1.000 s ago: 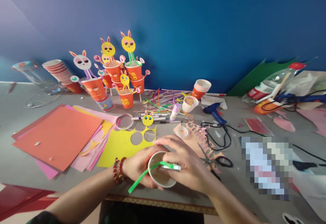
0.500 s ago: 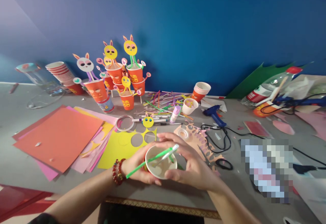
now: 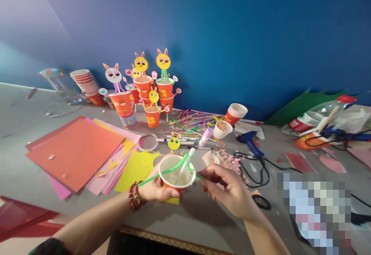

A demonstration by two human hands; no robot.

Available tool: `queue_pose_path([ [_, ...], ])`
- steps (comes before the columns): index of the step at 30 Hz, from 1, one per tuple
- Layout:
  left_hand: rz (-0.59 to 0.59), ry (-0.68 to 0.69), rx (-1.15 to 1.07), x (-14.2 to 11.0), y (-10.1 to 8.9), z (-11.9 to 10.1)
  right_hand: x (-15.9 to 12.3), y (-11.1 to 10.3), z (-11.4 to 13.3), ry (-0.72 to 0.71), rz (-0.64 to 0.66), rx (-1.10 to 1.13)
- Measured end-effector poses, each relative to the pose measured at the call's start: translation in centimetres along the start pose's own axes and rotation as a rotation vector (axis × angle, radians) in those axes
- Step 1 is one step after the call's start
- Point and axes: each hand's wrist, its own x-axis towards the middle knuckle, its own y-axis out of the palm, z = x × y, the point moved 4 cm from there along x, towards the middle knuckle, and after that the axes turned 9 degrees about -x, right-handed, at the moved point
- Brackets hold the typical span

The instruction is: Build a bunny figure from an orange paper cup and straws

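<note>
In the head view, my left hand [image 3: 153, 191] is wrapped round a red paper cup with a white inside [image 3: 171, 179], its mouth tilted toward me. A bent green straw [image 3: 171, 169] runs across the cup's mouth and out over my left wrist. One whitish straw [image 3: 185, 163] leans inside the cup and sticks up past the rim. My right hand [image 3: 226, 187], at the cup's right side, pinches a green straw end [image 3: 199, 175] that pokes out beside the wall. How this end joins the other green piece is hard to make out.
Behind stand paper cups with rabbit faces [image 3: 153, 116] and a stack of cups [image 3: 87, 87]. Coloured paper [image 3: 78, 150] lies left, loose straws [image 3: 191, 121] mid-back. A blue glue gun [image 3: 251, 143] with black cord, scissors [image 3: 262, 202] and a bottle [image 3: 319, 114] are on the right.
My right hand has let go of the cup's rim and shifted right, now pinching the green straw end. My left hand still holds the cup. The view has turned slightly left.
</note>
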Motion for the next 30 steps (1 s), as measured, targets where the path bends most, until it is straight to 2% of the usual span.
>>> queue_pose_path([
  [4,0.009,-0.024,0.006,-0.2,-0.3,0.2,0.2,-0.4,0.2,-0.05,-0.033,-0.097],
  [6,-0.021,0.009,0.02,0.0,-0.4,0.3,0.3,-0.6,0.5,-0.11,-0.059,-0.179],
  [10,-0.071,0.13,0.09,0.6,-0.1,-0.2,-0.3,-1.0,2.0,-0.338,-0.367,-0.422],
  [12,-0.088,0.149,0.125,0.9,0.2,-0.6,-0.9,-0.1,3.3,-0.505,-0.464,-0.532],
  [15,-0.118,0.137,0.174,0.9,0.8,-1.0,-1.5,2.5,4.7,-0.694,-0.44,-0.67],
  [19,-0.114,0.114,0.259,0.5,1.6,-1.2,-1.6,4.7,5.4,-0.692,-0.461,-0.755],
  [23,-0.074,0.099,0.255,0.5,2.1,-1.2,-1.7,5.1,5.3,-0.686,-0.463,-0.702],
  [26,-0.102,0.079,0.253,0.5,2.0,-1.2,-1.9,5.1,5.1,-0.653,-0.478,-0.67],
  [30,-0.1,0.083,0.333,0.4,2.1,-1.5,-2.0,5.6,5.0,-0.69,-0.488,-0.734],
])
